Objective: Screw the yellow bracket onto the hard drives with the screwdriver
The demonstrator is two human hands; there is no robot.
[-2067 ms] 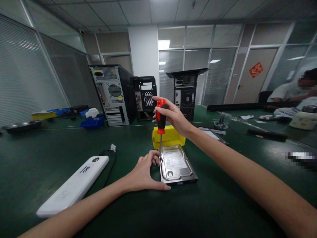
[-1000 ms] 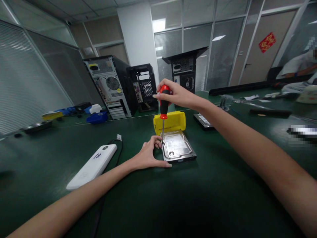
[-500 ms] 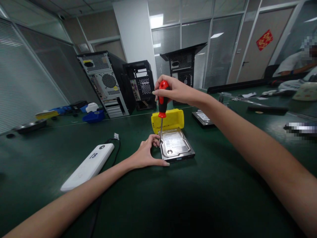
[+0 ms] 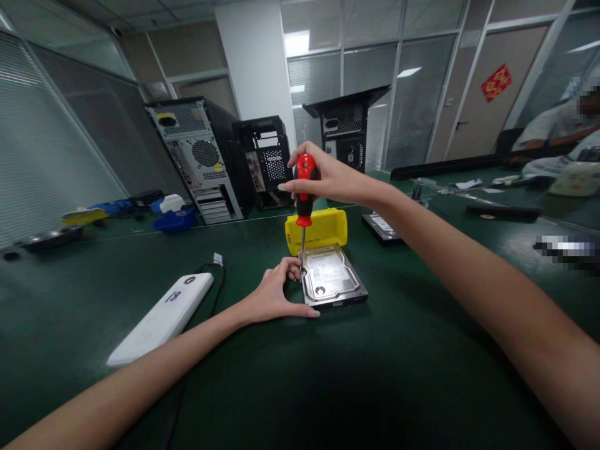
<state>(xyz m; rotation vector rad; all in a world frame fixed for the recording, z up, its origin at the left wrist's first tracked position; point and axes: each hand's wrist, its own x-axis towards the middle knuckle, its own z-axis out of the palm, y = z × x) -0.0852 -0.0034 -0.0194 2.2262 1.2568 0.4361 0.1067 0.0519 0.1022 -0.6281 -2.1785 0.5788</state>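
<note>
A silver hard drive (image 4: pixel 332 275) lies flat on the green table, label side up. My left hand (image 4: pixel 276 294) braces it, thumb along the near edge and the other fingers curled against the left side. Above it, my right hand (image 4: pixel 316 175) grips a red and black screwdriver (image 4: pixel 305 200) by the handle, with the thumb laid across the front. The shaft points down, nearly upright, to the drive's left edge; its tip is too small to make out. Right behind the drive, a yellow plastic bin (image 4: pixel 323 228) touches or nearly touches it.
To the left lies a white power bank (image 4: pixel 162 319) marked 18, with a black cable. Another hard drive (image 4: pixel 382 228) sits behind my right forearm. Computer cases (image 4: pixel 206 156) stand at the back, near a blue bin (image 4: pixel 174 220). A person (image 4: pixel 557 128) sits at far right.
My right thumb and fingers have shifted on the screwdriver handle, which has turned and tilted slightly. The hard drive and my left hand keep their places; the view has moved a little.
</note>
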